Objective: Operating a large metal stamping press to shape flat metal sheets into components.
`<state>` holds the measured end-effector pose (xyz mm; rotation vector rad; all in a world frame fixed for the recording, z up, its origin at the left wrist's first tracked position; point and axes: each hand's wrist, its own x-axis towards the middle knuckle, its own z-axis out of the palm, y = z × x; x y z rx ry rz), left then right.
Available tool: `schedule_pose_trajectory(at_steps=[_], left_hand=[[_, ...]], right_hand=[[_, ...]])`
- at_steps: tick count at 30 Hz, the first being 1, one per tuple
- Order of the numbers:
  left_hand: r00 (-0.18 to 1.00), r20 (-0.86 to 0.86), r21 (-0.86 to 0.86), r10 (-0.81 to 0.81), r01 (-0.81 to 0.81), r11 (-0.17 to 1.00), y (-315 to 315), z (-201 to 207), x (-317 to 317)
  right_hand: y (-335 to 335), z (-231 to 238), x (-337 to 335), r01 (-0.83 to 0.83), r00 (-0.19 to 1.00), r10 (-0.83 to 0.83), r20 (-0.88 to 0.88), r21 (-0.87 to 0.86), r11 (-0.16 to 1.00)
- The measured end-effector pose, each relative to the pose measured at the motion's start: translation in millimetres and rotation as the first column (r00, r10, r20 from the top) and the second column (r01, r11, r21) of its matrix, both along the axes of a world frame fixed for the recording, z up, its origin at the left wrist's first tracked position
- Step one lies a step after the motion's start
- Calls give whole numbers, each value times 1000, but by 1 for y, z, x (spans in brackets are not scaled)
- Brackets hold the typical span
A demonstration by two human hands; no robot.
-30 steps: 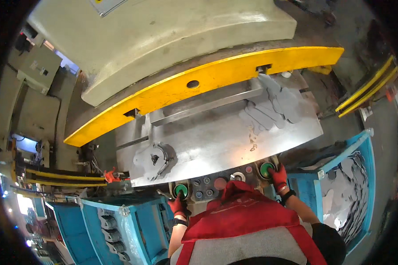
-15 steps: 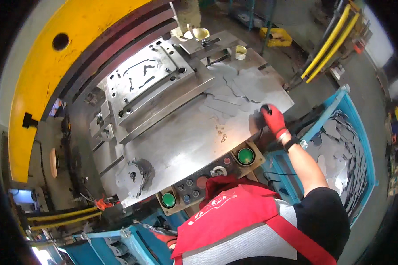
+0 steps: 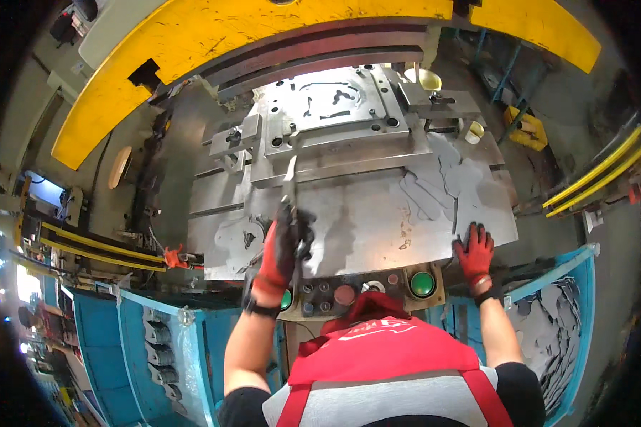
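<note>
My left hand (image 3: 285,238), in a red and black glove, is closed around a long metal tool like tongs (image 3: 290,181). Its narrow tip points away from me toward the front of the steel die (image 3: 399,135). My right hand (image 3: 475,252), gloved in red with dark fingertips, lies spread at the front right edge of the steel table (image 3: 377,242), holding nothing. Just beyond it are flat grey sheet metal pieces (image 3: 470,188). Left of my left hand, a curved grey metal piece (image 3: 248,238) rests on the table.
A control panel (image 3: 320,295) with green buttons runs along the table's front. Blue bins stand at either side, the right one holding a heap of flat metal pieces (image 3: 548,313), the left one stacked metal parts (image 3: 160,345). A yellow press frame (image 3: 263,35) arches beyond the die.
My view has turned. My left hand has risen from below the table's left front to over the table, bringing the tool. My right hand has gone from curled to spread and come nearer.
</note>
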<state>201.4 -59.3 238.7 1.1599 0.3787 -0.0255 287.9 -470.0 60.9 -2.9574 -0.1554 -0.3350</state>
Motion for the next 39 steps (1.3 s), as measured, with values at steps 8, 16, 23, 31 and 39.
schedule_pose_trajectory(at_steps=[8, 16, 23, 31, 39], left_hand=[[999, 31, 162, 36, -41, 986, 5, -19, 158], [980, 187, 114, 64, -86, 990, -3, -13, 138], [987, 138, -116, 79, -63, 991, -22, 10, 14], [919, 67, 232, 388, -393, 890, -23, -24, -109], [755, -119, 40, 645, -645, 763, -8, -65, -140]], right_hand=[[-3, 3, -30, -84, 996, 86, -26, 56, 995], [-8, -1, -27, -318, 946, 322, -47, 73, 945], [-30, 31, -24, -457, 889, 439, 126, 253, 853], [-35, 103, 28, 111, 986, -165, -24, 832, 544], [8, 136, 72, -148, 962, 267, 61, 935, 322]])
